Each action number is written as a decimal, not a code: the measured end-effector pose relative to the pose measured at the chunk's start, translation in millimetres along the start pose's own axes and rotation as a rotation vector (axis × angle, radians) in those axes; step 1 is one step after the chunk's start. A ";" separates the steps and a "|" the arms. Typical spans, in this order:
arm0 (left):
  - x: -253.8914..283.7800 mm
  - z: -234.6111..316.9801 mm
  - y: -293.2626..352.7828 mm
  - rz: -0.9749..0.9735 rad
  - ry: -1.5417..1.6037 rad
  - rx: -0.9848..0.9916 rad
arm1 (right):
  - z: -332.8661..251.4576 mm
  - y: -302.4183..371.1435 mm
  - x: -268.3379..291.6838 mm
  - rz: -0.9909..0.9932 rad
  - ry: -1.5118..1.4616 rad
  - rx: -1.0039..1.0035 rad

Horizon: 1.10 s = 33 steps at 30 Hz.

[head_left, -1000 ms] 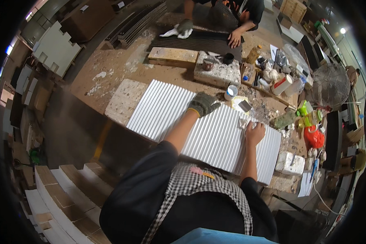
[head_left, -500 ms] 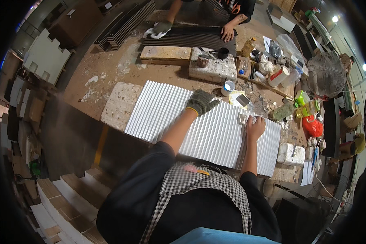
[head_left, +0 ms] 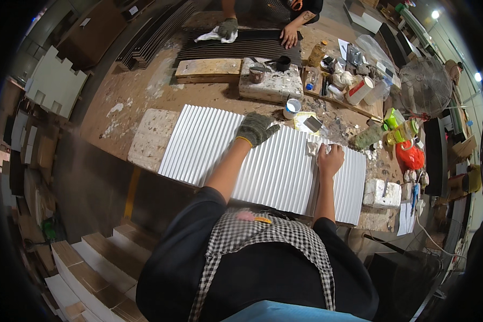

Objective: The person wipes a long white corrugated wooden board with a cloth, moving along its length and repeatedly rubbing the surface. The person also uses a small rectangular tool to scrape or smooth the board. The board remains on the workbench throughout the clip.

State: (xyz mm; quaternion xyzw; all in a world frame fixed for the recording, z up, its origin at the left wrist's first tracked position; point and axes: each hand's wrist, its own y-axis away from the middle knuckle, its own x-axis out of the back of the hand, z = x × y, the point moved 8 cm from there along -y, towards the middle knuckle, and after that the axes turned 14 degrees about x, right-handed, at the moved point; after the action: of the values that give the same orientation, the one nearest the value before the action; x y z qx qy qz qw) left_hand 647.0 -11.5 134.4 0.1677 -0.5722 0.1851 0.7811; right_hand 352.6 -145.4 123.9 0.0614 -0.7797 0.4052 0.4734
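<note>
A white ribbed panel (head_left: 273, 166) lies across the near part of the workbench, its ribs running from near to far. My left hand (head_left: 255, 129), in a dark grey-green knitted glove, rests open and flat near the panel's far edge. Toward the panel's right, my bare right hand (head_left: 331, 160) is closed on a crumpled white cloth (head_left: 312, 147), pressed to the ribs near the far edge. A darker strip of ribs runs beside my right forearm. Just beyond the panel stand a small cup of white paint (head_left: 292, 109) and a dark sanding block (head_left: 312, 124) on a paper.
White-spattered blocks (head_left: 151, 137) sit at the panel's left and right ends. Across the workbench (head_left: 104, 121), a co-worker wipes a dark ribbed panel (head_left: 220, 52). Bottles and a tray of supplies (head_left: 354, 111) crowd the right, near a fan (head_left: 426, 86). Stacked boards (head_left: 99, 255) stand lower left.
The whole view has shifted slightly. My hands keep nearly the same places on the panel. The co-worker's gloved hand has slid right with its white cloth along the dark panel.
</note>
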 end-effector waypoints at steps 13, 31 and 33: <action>3.4 -2.8 4.4 0.056 0.029 0.009 | 2.2 -1.2 -3.4 -0.039 -0.005 -0.014; 2.0 0.5 0.2 0.084 0.072 -0.047 | 3.1 2.3 -1.8 0.006 0.030 -0.030; 2.3 1.6 1.2 0.082 0.071 -0.051 | 3.3 2.9 -1.6 -0.004 0.009 -0.038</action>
State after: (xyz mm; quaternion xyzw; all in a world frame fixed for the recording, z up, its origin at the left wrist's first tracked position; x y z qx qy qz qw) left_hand 645.7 -10.9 137.1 0.1173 -0.5552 0.2082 0.7966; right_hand 349.8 -146.2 120.2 0.0521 -0.7848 0.3897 0.4790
